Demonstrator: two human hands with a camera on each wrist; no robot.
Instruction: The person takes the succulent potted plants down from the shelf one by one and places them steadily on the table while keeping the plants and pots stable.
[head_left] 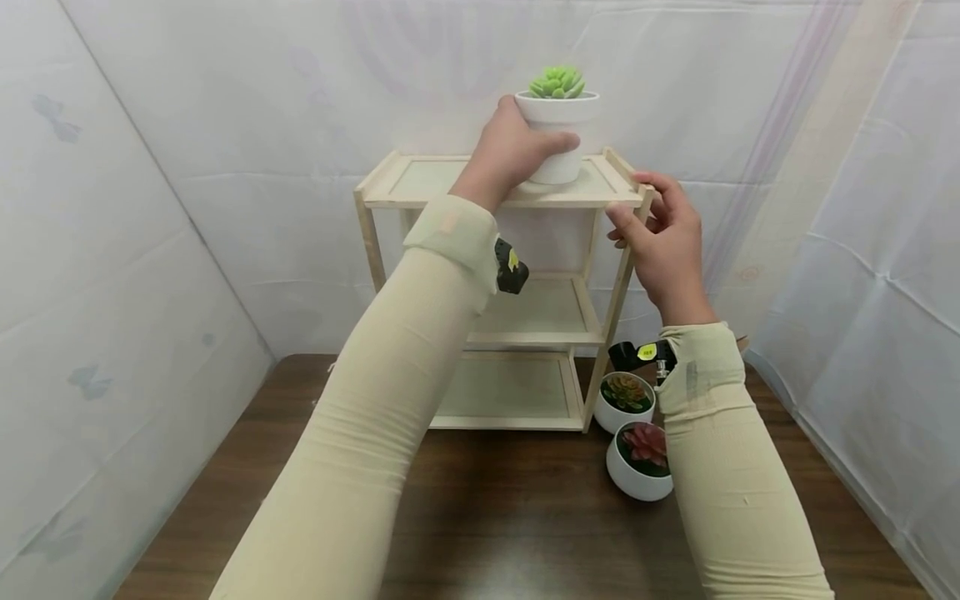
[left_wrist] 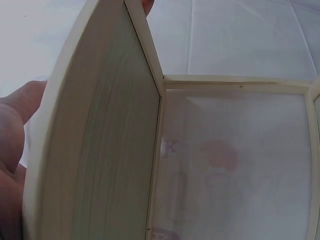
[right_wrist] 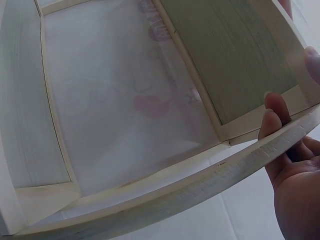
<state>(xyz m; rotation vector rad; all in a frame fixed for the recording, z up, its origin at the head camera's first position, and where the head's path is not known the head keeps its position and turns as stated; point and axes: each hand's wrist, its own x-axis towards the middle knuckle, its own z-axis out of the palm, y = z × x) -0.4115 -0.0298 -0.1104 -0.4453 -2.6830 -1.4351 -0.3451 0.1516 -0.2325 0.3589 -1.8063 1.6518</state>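
A white pot with a green succulent is at the right part of the top board of a pale wooden shelf rack. My left hand grips this pot from its left side, thumb across the front. Around the rack's top right corner, my right hand holds the frame, thumb in front. The right wrist view shows its fingers around the side post. The rack's top board hides the pot in the left wrist view, where part of the left hand shows.
Beside the rack's right foot, two white bowls hold an orange-green succulent and a red succulent; the right forearm partly covers the red one. The rack's lower boards stand below, on a dark wooden table. White cloth walls surround it.
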